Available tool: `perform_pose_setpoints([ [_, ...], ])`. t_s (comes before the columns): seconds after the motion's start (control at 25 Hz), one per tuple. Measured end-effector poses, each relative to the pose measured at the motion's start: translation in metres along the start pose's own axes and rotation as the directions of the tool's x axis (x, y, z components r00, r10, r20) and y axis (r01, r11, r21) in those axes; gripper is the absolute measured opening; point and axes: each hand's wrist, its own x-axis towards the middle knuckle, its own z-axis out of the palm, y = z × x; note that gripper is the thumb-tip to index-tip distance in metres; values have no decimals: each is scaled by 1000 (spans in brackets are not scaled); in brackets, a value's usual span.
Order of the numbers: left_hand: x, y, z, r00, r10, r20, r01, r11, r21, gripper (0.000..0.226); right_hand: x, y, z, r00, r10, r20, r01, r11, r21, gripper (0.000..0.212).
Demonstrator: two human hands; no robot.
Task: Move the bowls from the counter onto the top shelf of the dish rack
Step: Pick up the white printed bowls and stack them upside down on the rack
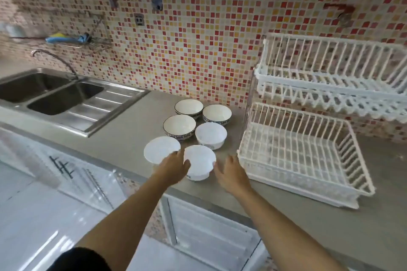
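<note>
Several bowls stand grouped on the grey counter [123,138]. Three have dark patterned rims [179,126] at the back and three are plain white. The nearest white bowl [200,160] sits close to the counter's front edge. My left hand [174,166] reaches between it and another white bowl [160,152], fingers against the near bowl's left rim. My right hand [231,174] is spread at that bowl's right side, a fingertip at its rim. The white wire dish rack stands to the right, and its top shelf [330,68] holds nothing.
The rack's lower shelf [297,152] sits on the counter right of the bowls and holds nothing. A steel double sink [66,99] with a tap [52,57] lies at the left. A mosaic tile wall runs behind, and white cabinet doors are below.
</note>
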Motion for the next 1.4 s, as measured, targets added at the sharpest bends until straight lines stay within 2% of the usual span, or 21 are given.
perform_pose_setpoints([
  [0.04, -6, 2, 6, 999, -43, 15, 42, 999, 28, 45, -2, 2, 4, 998, 50, 27, -50, 998, 23, 60],
  [0.16, -17, 8, 30, 996, -40, -76, 31, 992, -125, 39, -5, 9, 18, 984, 150, 95, -162, 977, 136, 61],
  [0.24, -18, 14, 36, 992, -99, -79, 77, 965, -250, 40, 0, 11, 26, 968, 217, 126, -242, 941, 238, 57],
  [0.32, 3, 7, 45, 990, -131, -48, 114, 957, -268, 44, 19, 8, 46, 947, 285, 151, -319, 891, 323, 51],
  [0.44, 12, -1, 58, 993, -119, 10, 118, 965, -233, 55, 27, 8, 62, 942, 288, 172, -334, 857, 392, 44],
  [0.56, 11, -1, 53, 998, -55, 12, 56, 964, -258, 72, 17, 11, 47, 965, 246, 91, -262, 877, 403, 45],
  [0.68, 16, 2, 18, 999, 45, -31, -51, 977, -205, 77, 1, 7, 10, 997, 75, -17, -67, 950, 306, 53],
  [0.76, 21, 9, -18, 991, 116, -63, -129, 958, -257, 75, -6, -8, -19, 986, -66, -150, 99, 970, 223, 55],
  [0.84, 23, 21, -61, 975, 157, -156, -207, 896, -393, 70, -12, -33, -56, 941, -170, -292, 232, 953, 195, 53],
  [0.96, 23, 49, -126, 903, 231, -363, -402, 752, -522, 55, -29, -78, -116, 825, -251, -507, 427, 864, 267, 52],
  [1.04, 16, 73, -167, 849, 318, -422, -528, 545, -652, 37, -46, -99, -157, 739, -258, -622, 543, 775, 324, 51],
  [1.12, 8, 98, -197, 791, 392, -469, -603, 372, -706, 13, -62, -111, -195, 638, -253, -727, 598, 757, 262, 45],
  [1.2, 2, 122, -217, 730, 459, -506, -666, 308, -680, 23, -73, -110, -228, 563, -259, -785, 602, 780, 174, 37],
  [1.4, 6, 185, -240, 652, 624, -430, -677, 225, -701, 54, -80, -81, -292, 515, -310, -799, 630, 769, 107, 41],
])
